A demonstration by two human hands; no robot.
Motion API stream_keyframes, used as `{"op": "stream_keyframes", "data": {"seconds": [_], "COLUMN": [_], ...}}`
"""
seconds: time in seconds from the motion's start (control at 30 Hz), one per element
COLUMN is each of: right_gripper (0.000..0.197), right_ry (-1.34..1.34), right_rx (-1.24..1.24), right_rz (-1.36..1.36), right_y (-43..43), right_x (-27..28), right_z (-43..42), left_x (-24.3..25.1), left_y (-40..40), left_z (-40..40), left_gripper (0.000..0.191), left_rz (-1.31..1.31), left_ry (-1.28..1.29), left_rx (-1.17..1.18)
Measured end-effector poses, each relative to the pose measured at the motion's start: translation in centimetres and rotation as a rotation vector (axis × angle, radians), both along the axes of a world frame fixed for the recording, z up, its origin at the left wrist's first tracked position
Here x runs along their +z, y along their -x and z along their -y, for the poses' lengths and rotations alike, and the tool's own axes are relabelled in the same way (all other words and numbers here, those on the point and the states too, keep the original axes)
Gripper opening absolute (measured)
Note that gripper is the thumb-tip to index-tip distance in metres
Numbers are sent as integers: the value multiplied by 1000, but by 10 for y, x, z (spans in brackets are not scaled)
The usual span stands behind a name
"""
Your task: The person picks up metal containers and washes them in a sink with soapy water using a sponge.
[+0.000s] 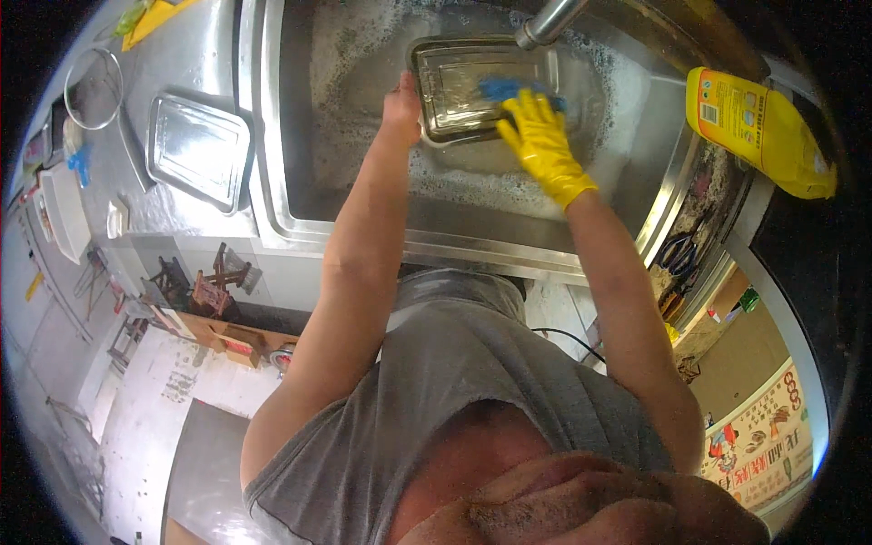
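A rectangular metal tray is held over soapy water in a stainless steel sink. My bare left hand grips the tray's left edge, thumb on the rim. My right hand, in a yellow rubber glove, presses a blue scrubbing cloth or pad onto the tray's right part; its fingers partly cover the blue thing. A second metal tray lies on the steel counter, left of the sink.
A metal faucet spout reaches over the tray's upper right. A yellow detergent bottle lies beyond the sink's right rim, near dark-handled scissors. On the left counter are a clear round rim and a small white object.
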State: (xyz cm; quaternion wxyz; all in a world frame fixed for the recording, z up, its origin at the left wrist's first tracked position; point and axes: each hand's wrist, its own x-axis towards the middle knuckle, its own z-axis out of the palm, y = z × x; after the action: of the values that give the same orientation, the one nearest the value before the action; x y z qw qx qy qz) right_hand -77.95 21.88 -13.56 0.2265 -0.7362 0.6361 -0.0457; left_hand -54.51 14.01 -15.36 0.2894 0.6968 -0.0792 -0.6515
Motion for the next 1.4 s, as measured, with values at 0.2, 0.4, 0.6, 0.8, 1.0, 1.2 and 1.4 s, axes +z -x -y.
{"op": "stream_keyframes", "data": {"seconds": [0.2, 0.4, 0.6, 0.8, 1.0, 1.2, 1.4], "right_gripper": [50, 38, 41, 45, 51, 38, 39], "right_ry": [166, 287, 117, 41, -42, -47, 31], "right_rx": [-133, -381, -483, -217, 354, 108, -146], "right_rz": [-161, 321, 560, 474, 195, 298, 449], "right_y": [26, -86, -152, -149, -96, -81, -131], "right_x": [-63, -18, 1, 20, 27, 13, 4], "right_z": [47, 85, 46, -8, -7, 13, 4], "left_x": [-10, 7, 27, 18, 9, 35, 24], "left_y": [10, 19, 7, -6, -17, -11, -9], "left_z": [-5, -1, 12, 23, 14, 17, 26], "left_gripper": [71, 71, 82, 71, 70, 67, 69], "left_rz": [-39, -220, -418, 182, 146, 150, 184], "left_ry": [11, -34, 15, -139, -63, -64, 2], "left_rx": [-177, -5, 27, -36, -60, -126, -150]}}
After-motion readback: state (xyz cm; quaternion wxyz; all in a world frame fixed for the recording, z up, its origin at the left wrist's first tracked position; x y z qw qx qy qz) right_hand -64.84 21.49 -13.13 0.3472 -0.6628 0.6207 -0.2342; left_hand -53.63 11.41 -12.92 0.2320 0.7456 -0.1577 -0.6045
